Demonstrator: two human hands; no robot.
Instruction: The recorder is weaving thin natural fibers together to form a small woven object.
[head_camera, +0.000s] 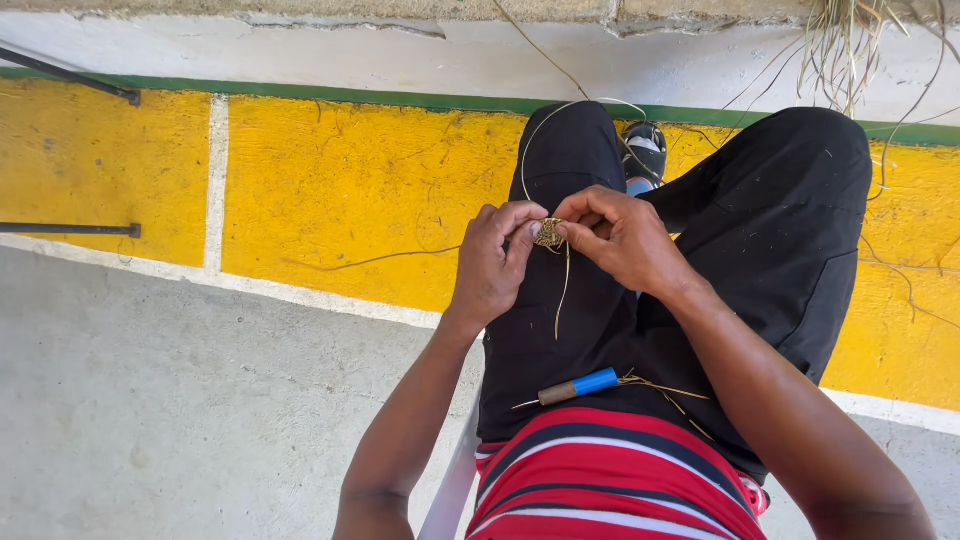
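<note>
Straw-coloured woven knot: small tan plaited fibre piece, pinched between both your hands over your left thigh, just above frame centre.
Left hand: your left hand clenches the piece from 9 o'clock, thumb and forefinger tips on it.
Right hand: your right hand grips it from 3 o'clock, fingertips touching the weave; fingers curled tight.
Working strand: thin pale fibre strand hangs from the piece toward 6 o'clock; another thin strand loops up toward 12 o'clock over the knee.
Doing it well: keep both pinches close to the weave so it can't twist, I'd say; hold the hanging strand taut and clear of the trousers, or it may snag or loosen.
Tool: blue-handled awl-like tool with brown shaft lies on your lap at 6 o'clock of the hands, well apart, untouched.
Loose fibres: few thin strands just beside the tool at its 3 o'clock; exact number too fine to tell.
Counts: woven piece 1; tool 1; hands 2; dry grass bundle 1, at 1 o'clock by the wall.
Setting: black trousers, red striped shirt, yellow painted kerb, grey concrete floor.
</note>
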